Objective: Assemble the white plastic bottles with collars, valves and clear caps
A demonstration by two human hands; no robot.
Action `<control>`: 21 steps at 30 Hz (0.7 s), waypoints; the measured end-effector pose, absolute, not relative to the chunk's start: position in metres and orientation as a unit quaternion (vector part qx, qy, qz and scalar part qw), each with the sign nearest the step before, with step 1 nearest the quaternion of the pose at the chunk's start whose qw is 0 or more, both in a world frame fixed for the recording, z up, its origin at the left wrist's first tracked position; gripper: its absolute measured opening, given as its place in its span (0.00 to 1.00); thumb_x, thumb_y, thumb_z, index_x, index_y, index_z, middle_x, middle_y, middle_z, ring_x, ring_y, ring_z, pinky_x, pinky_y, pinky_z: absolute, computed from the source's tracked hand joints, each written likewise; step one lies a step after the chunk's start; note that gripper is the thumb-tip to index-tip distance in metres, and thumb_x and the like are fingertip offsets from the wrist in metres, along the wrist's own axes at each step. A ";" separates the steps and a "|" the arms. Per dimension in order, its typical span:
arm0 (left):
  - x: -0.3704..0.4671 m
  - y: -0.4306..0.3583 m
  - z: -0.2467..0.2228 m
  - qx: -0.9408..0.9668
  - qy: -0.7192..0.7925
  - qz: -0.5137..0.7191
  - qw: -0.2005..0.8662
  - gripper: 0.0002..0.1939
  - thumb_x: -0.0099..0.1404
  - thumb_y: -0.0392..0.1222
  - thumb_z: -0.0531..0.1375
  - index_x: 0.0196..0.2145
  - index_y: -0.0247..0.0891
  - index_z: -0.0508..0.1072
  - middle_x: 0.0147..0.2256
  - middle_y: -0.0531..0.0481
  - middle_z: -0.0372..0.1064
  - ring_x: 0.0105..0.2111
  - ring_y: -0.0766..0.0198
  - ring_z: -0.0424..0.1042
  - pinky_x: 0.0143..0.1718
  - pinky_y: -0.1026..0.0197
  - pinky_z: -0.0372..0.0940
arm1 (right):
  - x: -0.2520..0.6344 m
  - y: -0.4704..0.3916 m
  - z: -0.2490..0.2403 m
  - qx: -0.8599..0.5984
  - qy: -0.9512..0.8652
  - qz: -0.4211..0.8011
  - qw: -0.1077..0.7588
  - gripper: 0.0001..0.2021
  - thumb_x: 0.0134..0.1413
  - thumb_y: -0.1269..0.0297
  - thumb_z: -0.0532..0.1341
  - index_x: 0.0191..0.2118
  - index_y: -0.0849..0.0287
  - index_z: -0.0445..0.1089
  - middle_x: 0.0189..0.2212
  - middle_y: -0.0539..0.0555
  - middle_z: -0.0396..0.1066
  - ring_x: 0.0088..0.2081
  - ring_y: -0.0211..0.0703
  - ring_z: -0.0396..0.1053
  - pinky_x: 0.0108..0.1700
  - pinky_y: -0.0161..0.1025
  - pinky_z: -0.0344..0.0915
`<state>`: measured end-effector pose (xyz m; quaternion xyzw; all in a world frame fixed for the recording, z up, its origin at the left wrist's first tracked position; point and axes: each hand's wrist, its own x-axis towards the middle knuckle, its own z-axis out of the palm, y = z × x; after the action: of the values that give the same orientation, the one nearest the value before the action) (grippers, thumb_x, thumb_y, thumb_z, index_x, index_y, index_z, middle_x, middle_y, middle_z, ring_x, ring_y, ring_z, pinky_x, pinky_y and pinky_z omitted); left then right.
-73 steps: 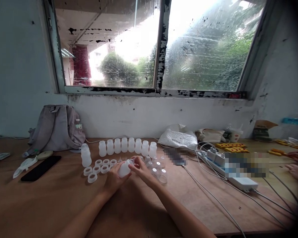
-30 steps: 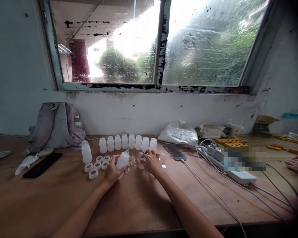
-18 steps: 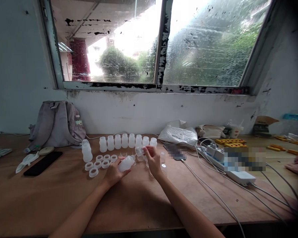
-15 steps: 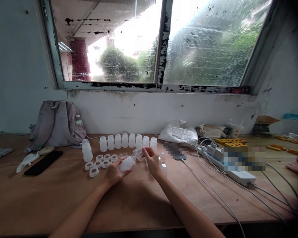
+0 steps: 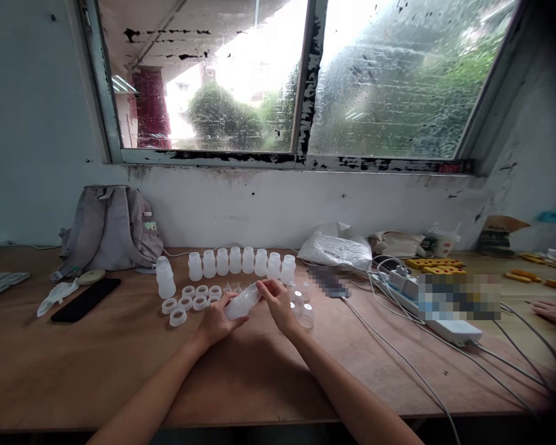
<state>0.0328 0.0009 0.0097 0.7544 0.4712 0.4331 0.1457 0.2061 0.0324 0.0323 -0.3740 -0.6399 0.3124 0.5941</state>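
A frosted white bottle (image 5: 236, 306) lies tilted in my left hand (image 5: 215, 321), its top pointing up and right. The fingers of my right hand (image 5: 277, 301) are closed on the clear cap (image 5: 254, 292) at the bottle's top. Several similar bottles (image 5: 235, 261) stand in a row behind my hands. White rings (image 5: 178, 317) lie in a group left of my left hand, with small clear teats (image 5: 238, 287) beside them. Clear caps (image 5: 306, 317) stand right of my right hand. One capped bottle (image 5: 165, 279) stands apart at the left.
A grey backpack (image 5: 109, 228), black phone (image 5: 86, 300) and white wrapper (image 5: 57, 297) are at the left. To the right are a silver package (image 5: 337, 246), a power strip (image 5: 454, 329) with cables, and yellow parts (image 5: 435, 264). Another person's hand (image 5: 552, 311) shows at the far right.
My right hand has brought the clear cap onto the top of the bottle in my left hand. The view has shifted slightly. The other person's hand has moved.
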 end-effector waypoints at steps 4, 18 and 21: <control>0.036 -0.002 0.009 0.753 0.467 0.435 0.162 0.24 0.49 0.51 0.62 0.42 0.39 0.64 0.33 0.50 0.69 0.30 0.61 0.68 0.30 0.62 0.62 | 0.206 0.032 0.028 -0.376 -0.646 0.309 0.587 0.13 0.51 0.54 0.55 0.26 0.59 0.63 0.19 0.48 0.62 0.21 0.36 0.62 0.23 0.33 0.59; 0.043 -0.004 0.006 0.772 0.434 0.413 0.211 0.22 0.49 0.48 0.61 0.41 0.38 0.62 0.29 0.53 0.67 0.27 0.64 0.66 0.28 0.64 0.60 | 0.197 0.029 0.002 -0.415 -0.660 0.177 0.601 0.12 0.57 0.62 0.43 0.25 0.57 0.55 0.18 0.46 0.54 0.21 0.35 0.53 0.24 0.33 0.50; 0.044 -0.004 0.004 0.771 0.441 0.413 0.202 0.22 0.50 0.49 0.61 0.41 0.39 0.62 0.28 0.53 0.66 0.25 0.65 0.65 0.26 0.65 0.59 | 0.194 0.029 0.000 -0.414 -0.652 0.168 0.613 0.12 0.57 0.62 0.44 0.24 0.57 0.54 0.18 0.46 0.53 0.20 0.35 0.52 0.23 0.33 0.49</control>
<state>0.0437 -0.0035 0.0041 0.7707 0.4413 0.4128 0.2023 0.1937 0.0292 0.0004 -0.4138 -0.6520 0.1680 0.6128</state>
